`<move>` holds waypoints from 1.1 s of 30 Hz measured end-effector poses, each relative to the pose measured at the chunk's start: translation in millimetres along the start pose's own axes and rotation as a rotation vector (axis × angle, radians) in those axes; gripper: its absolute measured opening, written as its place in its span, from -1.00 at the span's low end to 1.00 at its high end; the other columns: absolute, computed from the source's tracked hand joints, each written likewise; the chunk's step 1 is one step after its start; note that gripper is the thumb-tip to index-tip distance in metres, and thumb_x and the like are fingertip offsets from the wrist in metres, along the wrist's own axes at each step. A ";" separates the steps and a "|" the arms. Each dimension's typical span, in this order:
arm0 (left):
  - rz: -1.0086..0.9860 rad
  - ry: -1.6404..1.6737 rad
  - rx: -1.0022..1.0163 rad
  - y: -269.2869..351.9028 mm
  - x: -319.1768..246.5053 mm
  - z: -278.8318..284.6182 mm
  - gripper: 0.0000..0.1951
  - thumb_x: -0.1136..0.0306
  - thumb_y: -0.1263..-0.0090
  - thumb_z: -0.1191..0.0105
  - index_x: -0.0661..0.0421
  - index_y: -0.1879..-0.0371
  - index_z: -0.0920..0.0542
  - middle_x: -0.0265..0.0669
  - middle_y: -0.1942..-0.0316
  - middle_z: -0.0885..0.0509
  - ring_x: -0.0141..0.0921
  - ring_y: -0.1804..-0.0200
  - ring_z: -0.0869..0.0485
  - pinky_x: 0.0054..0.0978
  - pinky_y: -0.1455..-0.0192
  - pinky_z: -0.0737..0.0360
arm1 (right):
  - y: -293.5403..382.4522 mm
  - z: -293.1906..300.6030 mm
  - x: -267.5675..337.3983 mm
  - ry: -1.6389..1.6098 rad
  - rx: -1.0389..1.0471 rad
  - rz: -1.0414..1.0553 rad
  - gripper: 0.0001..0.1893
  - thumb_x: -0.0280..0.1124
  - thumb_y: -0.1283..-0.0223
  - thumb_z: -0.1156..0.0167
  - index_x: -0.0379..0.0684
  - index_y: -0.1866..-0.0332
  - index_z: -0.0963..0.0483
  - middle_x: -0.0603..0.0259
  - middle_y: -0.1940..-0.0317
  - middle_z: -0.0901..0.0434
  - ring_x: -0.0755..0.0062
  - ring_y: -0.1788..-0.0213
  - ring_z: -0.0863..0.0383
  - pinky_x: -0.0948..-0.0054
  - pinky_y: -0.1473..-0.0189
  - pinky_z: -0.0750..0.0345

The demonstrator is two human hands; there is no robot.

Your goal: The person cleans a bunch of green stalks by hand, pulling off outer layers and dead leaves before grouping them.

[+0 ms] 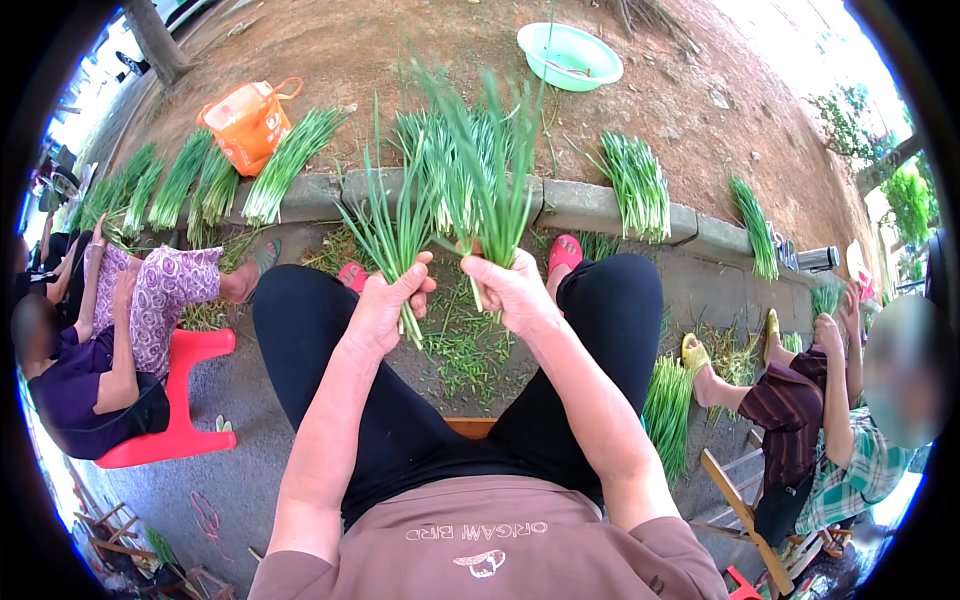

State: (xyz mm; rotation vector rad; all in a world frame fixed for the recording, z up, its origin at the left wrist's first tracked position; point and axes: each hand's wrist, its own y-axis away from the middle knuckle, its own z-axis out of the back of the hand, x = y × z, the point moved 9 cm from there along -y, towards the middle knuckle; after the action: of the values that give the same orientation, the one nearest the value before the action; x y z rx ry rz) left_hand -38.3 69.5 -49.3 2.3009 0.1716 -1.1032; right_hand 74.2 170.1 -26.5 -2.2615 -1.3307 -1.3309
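Observation:
My left hand point(391, 306) is closed around a small bunch of garlic chives point(397, 236), whose pale stem ends stick out below the fist. Beside it, my right hand point(510, 292) grips a second bunch point(501, 202), its leaves fanning up and blurred at the tips. Both bunches hang in the air between my knees, leaves pointing away from me. Behind them a large pile of chives point(450, 169) lies against the stone kerb point(574, 206), partly hidden. Cut green and yellowed scraps point(465, 352) litter the ground below my hands.
More chive bundles rest along the kerb, including one at the right point(636, 184) and one point(292, 165) beside an orange bag point(247, 124). A pale green basin point(570, 56) sits on bare soil. One person sits left on a red stool point(180, 405); another, right, holds chives point(826, 298).

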 end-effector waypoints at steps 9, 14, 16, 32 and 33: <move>-0.246 0.331 -0.251 -3.9 -22.2 41.4 -0.79 0.35 -0.36 -0.13 0.00 0.06 -0.53 -0.43 0.39 -0.57 -0.54 0.46 -0.52 -0.57 0.46 -0.55 | -0.1 18.6 20.4 -0.163 -0.088 0.074 -0.82 -0.53 -0.12 -0.27 -0.17 0.18 -0.47 0.26 0.31 -0.62 0.78 0.73 -0.27 0.68 0.70 -0.18; -0.223 0.316 -0.005 -7.0 -19.8 19.9 -0.86 0.52 -0.25 -0.20 -0.02 0.37 -0.53 -0.34 0.12 -0.56 -0.47 0.30 -0.56 -0.39 0.19 -0.62 | 0.2 18.2 20.7 -0.166 -0.065 0.065 -0.81 -0.53 -0.13 -0.26 -0.17 0.15 -0.48 0.28 0.32 -0.61 0.79 0.73 -0.27 0.69 0.70 -0.18; -0.186 0.312 0.065 -5.2 -16.7 9.3 -0.86 0.52 -0.25 -0.20 -0.02 0.38 -0.53 -0.34 0.12 -0.56 -0.48 0.32 -0.55 -0.38 0.17 -0.61 | 1.4 12.9 21.5 -0.167 -0.039 0.055 -0.80 -0.52 -0.14 -0.26 -0.17 0.13 -0.48 0.29 0.33 -0.61 0.79 0.73 -0.27 0.70 0.69 -0.19; -0.169 0.409 0.184 -1.5 -19.5 -9.7 -0.88 0.37 -0.36 -0.13 -0.02 0.17 -0.58 -0.40 0.26 -0.58 -0.67 0.59 -0.27 -0.56 0.31 -0.41 | 6.6 -6.4 14.5 -0.156 0.100 -0.049 -0.78 -0.46 -0.17 -0.24 -0.19 0.09 -0.47 0.33 0.27 -0.58 0.81 0.67 -0.27 0.72 0.63 -0.21; -0.170 0.404 0.187 -1.5 -19.8 -9.8 -0.87 0.32 -0.36 -0.13 -0.02 0.16 -0.57 -0.41 0.27 -0.56 -0.67 0.59 -0.25 -0.58 0.32 -0.41 | 6.6 -7.3 14.0 -0.164 0.108 -0.048 -0.78 -0.47 -0.17 -0.24 -0.19 0.09 -0.47 0.33 0.27 -0.58 0.81 0.67 -0.27 0.72 0.63 -0.21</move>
State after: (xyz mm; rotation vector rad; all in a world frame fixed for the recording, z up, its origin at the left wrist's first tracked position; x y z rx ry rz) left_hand -45.1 78.6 -30.3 2.7001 0.4437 -0.7435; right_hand 77.6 170.6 -9.6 -2.3204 -1.4799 -1.0794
